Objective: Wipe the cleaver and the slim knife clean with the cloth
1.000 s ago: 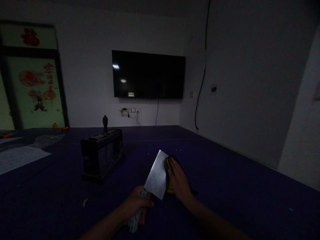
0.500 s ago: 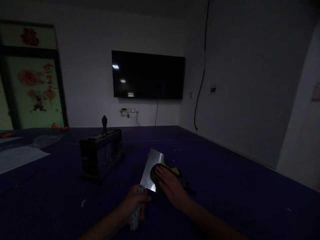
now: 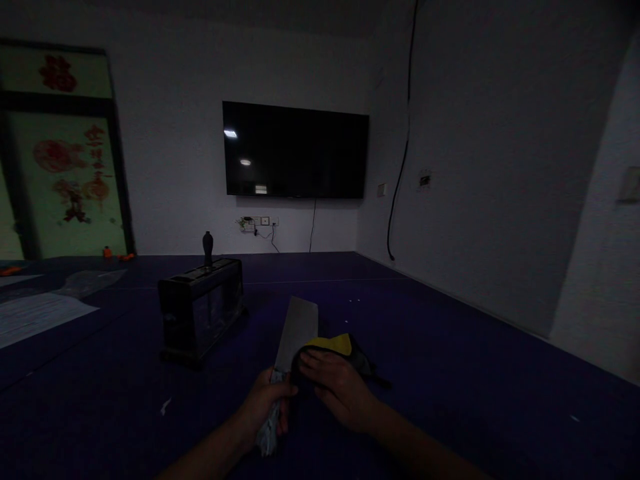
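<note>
My left hand [image 3: 270, 402] is wrapped round the plastic-covered handle of a cleaver [image 3: 299, 327], whose broad metal blade points away from me. My right hand [image 3: 337, 387] presses a yellow and dark grey cloth [image 3: 336, 343] against the blade's lower right part, close to the handle. The fingers lie over the cloth and hide some of it. The rest of the cloth trails off to the right. To the left of the blade stands a black knife block [image 3: 200, 310] with one dark handle [image 3: 208, 250] sticking up from its top.
Both hands are above a dark purple surface [image 3: 440, 387] with small white scraps on it. Paper sheets and clear plastic [image 3: 45, 317] lie at the left. Small orange items [image 3: 120, 255] are at the back left. A television [image 3: 297, 150] hangs on the far wall.
My right hand has moved down the blade towards the handle with the cloth, baring more of the blade. The blade has turned slightly to the left and lost its bright glare.
</note>
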`<control>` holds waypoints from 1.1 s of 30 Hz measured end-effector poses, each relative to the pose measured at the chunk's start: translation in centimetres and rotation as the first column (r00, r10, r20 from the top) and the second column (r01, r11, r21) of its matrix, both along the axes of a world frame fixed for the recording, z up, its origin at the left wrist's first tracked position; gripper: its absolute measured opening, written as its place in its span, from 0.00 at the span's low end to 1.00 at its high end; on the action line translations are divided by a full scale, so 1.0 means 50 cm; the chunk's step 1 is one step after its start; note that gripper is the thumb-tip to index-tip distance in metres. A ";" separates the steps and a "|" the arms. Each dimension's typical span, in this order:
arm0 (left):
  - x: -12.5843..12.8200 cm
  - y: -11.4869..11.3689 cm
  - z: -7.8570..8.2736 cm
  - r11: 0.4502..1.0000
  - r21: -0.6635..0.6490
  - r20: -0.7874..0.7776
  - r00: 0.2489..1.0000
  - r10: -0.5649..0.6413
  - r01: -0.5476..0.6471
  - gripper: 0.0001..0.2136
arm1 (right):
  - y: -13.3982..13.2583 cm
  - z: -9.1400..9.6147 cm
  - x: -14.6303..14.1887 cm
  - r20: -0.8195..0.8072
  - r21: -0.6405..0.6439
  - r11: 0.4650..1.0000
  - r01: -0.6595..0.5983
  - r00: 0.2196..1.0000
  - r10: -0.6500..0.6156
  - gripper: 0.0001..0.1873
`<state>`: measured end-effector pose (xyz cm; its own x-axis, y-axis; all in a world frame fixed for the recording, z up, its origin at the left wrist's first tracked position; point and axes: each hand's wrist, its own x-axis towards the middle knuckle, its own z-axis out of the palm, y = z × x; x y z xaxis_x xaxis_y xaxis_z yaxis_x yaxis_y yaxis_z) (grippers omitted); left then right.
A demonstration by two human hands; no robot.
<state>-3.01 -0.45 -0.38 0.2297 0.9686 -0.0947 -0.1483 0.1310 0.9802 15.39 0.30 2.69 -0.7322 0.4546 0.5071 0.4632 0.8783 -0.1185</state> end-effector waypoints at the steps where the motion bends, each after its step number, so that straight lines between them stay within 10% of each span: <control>1: 0.000 0.000 0.001 1.000 -0.002 0.000 1.000 0.009 -0.009 0.13 | -0.003 0.002 -0.001 0.012 0.007 1.000 -0.016 1.000 0.016 0.26; 12: -0.002 0.001 0.003 1.000 0.006 -0.002 1.000 0.007 -0.007 0.13 | -0.003 -0.004 -0.008 -0.012 0.033 0.998 -0.044 0.999 0.044 0.26; 25: -0.002 -0.019 0.013 0.983 0.044 -0.065 0.983 -0.174 0.177 0.11 | 0.045 -0.040 0.004 -0.225 0.045 0.949 0.311 0.929 -0.294 0.24; 33: -0.002 -0.011 0.010 0.980 -0.004 -0.134 0.971 -0.199 0.200 0.10 | 0.054 -0.047 0.006 -0.212 0.035 0.950 0.310 0.931 -0.296 0.24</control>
<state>-3.11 -1.01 0.14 0.4044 0.9054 -0.1289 0.0114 0.1359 0.9907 15.70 3.01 0.32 -0.4446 0.5987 0.6662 0.6809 0.7091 -0.1829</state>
